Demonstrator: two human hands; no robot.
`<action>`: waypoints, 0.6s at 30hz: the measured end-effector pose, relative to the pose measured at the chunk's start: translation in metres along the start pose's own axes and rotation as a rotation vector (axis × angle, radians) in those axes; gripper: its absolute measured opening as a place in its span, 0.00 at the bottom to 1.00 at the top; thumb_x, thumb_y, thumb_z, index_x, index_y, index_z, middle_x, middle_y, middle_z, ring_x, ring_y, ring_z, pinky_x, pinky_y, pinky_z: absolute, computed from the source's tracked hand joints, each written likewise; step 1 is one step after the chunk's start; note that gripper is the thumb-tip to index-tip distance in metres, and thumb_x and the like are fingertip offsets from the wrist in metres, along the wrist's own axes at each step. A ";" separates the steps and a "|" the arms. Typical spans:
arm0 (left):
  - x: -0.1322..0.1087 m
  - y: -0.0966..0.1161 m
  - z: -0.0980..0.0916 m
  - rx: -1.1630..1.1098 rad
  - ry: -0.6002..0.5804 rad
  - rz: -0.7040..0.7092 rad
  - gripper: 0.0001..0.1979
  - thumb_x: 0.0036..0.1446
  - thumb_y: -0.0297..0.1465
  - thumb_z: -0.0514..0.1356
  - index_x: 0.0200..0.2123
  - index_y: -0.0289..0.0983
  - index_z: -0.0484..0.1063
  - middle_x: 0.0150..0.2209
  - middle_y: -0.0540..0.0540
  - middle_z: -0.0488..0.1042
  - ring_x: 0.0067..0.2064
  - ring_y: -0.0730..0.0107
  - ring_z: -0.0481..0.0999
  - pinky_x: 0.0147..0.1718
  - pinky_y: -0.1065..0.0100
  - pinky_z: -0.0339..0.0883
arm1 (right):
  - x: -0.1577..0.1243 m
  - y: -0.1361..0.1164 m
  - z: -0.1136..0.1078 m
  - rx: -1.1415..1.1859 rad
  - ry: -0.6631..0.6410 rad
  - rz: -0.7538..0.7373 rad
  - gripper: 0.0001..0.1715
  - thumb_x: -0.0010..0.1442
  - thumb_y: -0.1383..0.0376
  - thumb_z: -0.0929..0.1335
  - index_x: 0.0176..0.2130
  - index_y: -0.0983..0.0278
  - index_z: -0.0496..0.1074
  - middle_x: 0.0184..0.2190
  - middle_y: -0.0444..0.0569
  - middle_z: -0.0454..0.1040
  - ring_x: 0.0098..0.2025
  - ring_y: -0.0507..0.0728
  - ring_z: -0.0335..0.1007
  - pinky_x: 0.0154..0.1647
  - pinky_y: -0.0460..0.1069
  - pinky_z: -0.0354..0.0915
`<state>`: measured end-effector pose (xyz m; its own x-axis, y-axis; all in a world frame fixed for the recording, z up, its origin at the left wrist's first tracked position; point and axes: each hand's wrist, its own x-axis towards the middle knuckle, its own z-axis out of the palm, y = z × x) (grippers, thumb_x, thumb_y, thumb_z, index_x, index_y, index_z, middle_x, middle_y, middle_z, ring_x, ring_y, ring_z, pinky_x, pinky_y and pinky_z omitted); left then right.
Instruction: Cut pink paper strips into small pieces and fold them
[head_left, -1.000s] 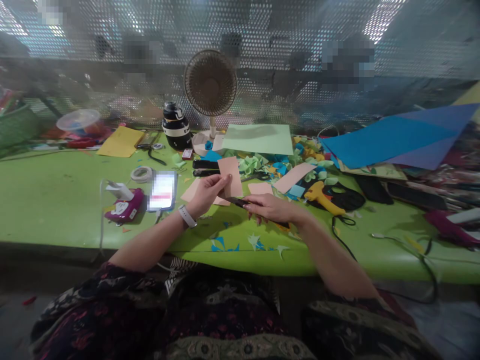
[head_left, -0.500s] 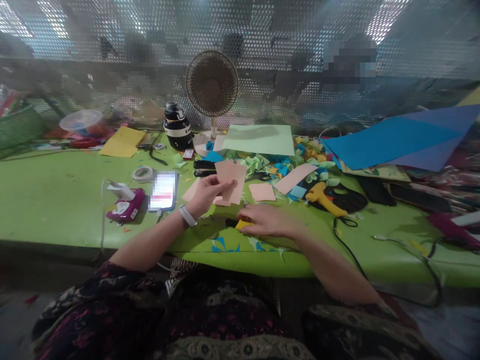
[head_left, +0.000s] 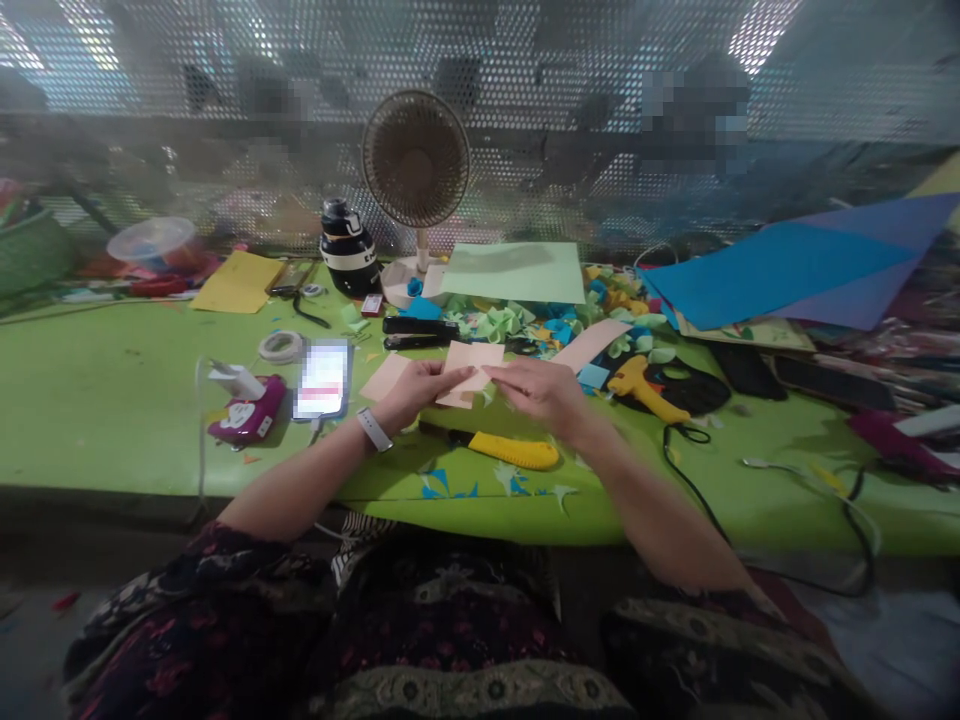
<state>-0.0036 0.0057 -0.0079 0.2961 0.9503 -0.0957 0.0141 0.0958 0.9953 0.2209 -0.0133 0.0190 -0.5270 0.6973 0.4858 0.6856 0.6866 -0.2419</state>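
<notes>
Both the left hand (head_left: pixel 415 391) and the right hand (head_left: pixel 541 393) pinch a pink paper piece (head_left: pixel 466 368) just above the green table (head_left: pixel 112 390), behind the yellow utility knife (head_left: pixel 502 449).

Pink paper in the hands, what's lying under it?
Beneath the pink paper, held by left hand and right hand, another pink sheet peeks out on the green table. Whatever lies directly below is covered.

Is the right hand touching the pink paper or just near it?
Touching. The head view shows the right hand pinching the right edge of the pink paper, while the left hand holds its other side.
</notes>
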 end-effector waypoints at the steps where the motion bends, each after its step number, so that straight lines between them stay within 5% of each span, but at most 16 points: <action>1: 0.000 0.000 0.000 0.034 -0.010 -0.014 0.22 0.47 0.50 0.70 0.27 0.35 0.77 0.24 0.46 0.75 0.22 0.73 0.69 0.20 0.70 0.60 | 0.000 0.002 -0.003 0.021 0.025 0.032 0.18 0.68 0.63 0.63 0.50 0.60 0.80 0.38 0.52 0.81 0.38 0.58 0.75 0.35 0.51 0.67; 6: -0.010 0.008 0.008 0.312 -0.136 -0.109 0.28 0.48 0.54 0.67 0.15 0.39 0.64 0.13 0.49 0.65 0.15 0.73 0.63 0.15 0.70 0.52 | 0.005 0.006 -0.021 0.216 0.221 0.213 0.18 0.66 0.59 0.65 0.47 0.60 0.81 0.38 0.52 0.81 0.39 0.60 0.76 0.43 0.56 0.71; 9: -0.017 0.013 0.011 0.457 -0.226 -0.147 0.31 0.51 0.56 0.64 0.12 0.40 0.63 0.11 0.46 0.66 0.13 0.71 0.64 0.14 0.69 0.52 | 0.006 0.001 -0.025 0.354 0.255 0.260 0.17 0.64 0.57 0.67 0.46 0.60 0.81 0.35 0.51 0.81 0.34 0.58 0.75 0.39 0.55 0.72; 11: -0.018 0.016 0.009 0.465 -0.181 -0.055 0.31 0.50 0.57 0.64 0.12 0.39 0.65 0.09 0.47 0.64 0.12 0.73 0.61 0.14 0.70 0.50 | 0.006 -0.003 -0.025 0.419 0.272 0.260 0.16 0.63 0.56 0.68 0.44 0.60 0.82 0.34 0.50 0.81 0.32 0.57 0.74 0.35 0.54 0.71; 14: -0.018 0.020 0.004 0.358 -0.043 0.153 0.31 0.51 0.57 0.62 0.13 0.38 0.70 0.09 0.50 0.62 0.11 0.77 0.58 0.15 0.71 0.51 | 0.006 -0.010 -0.024 0.482 0.288 0.224 0.15 0.63 0.56 0.69 0.43 0.59 0.82 0.32 0.50 0.80 0.31 0.57 0.74 0.33 0.53 0.70; 18: -0.015 0.023 0.003 -0.066 -0.190 0.028 0.38 0.55 0.64 0.51 0.30 0.33 0.80 0.24 0.40 0.78 0.26 0.65 0.78 0.30 0.66 0.72 | 0.004 -0.015 -0.018 0.476 0.237 0.115 0.15 0.64 0.56 0.67 0.44 0.56 0.82 0.30 0.48 0.80 0.31 0.57 0.72 0.34 0.54 0.70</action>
<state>-0.0048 -0.0075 0.0168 0.4707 0.8804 -0.0574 -0.0570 0.0952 0.9938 0.2173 -0.0249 0.0395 -0.2964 0.7461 0.5962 0.4003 0.6639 -0.6317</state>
